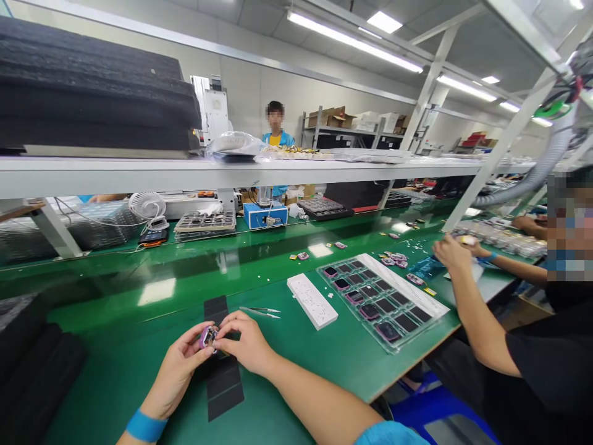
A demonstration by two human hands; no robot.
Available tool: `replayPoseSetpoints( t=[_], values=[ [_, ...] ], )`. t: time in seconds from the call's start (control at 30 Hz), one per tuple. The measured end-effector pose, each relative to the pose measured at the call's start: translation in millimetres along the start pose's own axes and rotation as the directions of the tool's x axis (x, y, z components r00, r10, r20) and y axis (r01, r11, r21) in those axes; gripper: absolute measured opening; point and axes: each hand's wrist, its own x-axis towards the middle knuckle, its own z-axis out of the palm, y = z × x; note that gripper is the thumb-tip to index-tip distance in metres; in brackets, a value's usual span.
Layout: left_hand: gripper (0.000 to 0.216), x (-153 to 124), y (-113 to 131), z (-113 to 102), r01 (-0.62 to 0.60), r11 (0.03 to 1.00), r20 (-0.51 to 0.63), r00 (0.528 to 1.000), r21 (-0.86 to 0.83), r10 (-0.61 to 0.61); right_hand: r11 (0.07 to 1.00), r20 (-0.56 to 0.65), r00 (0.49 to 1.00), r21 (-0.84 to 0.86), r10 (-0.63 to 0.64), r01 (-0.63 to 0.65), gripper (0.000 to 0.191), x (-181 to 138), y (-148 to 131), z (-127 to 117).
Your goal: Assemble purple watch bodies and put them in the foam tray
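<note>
Both my hands meet over the green bench near its front edge. My left hand [178, 364] pinches a small purple watch case [208, 337] from the left, fingers closed on it. My right hand [245, 340] closes on the same case from the right, fingertips pressed on its top. Under them lies a black strip mat [222, 383]. Metal tweezers [262, 311] lie just beyond my right hand. A blue band [146, 426] circles my left wrist.
A white flat block [312, 300] and a clear tray of watch cases [375, 300] lie to the right. A co-worker's arm [467, 296] reaches over the bench at right. Black foam [28, 364] is stacked at left. A white shelf [185, 170] runs overhead; another person stands behind it.
</note>
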Motion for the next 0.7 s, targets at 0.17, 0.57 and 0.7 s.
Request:
replayPoseSetpoints(
  t=[0.17,0.57,0.7],
  values=[
    [0.052,-1.3,0.8,1.4,0.023,1.0,0.005,1.0,-0.015,-0.023,0.997,0.03,0.999,0.072,0.029,-0.031,0.019,3.0,4.6,0.1],
    [0.052,-3.1,2.6,2.9,0.049,0.995,0.015,0.999,-0.087,-0.047,0.995,0.039,0.999,0.093,0.019,-0.023,0.019,2.0,5.9,-1.3],
    [0.051,-3.1,0.6,1.2,0.067,0.991,0.029,0.998,-0.112,-0.064,0.994,0.043,0.999,0.107,0.0,-0.005,0.021,4.2,7.7,-1.7]
  ],
)
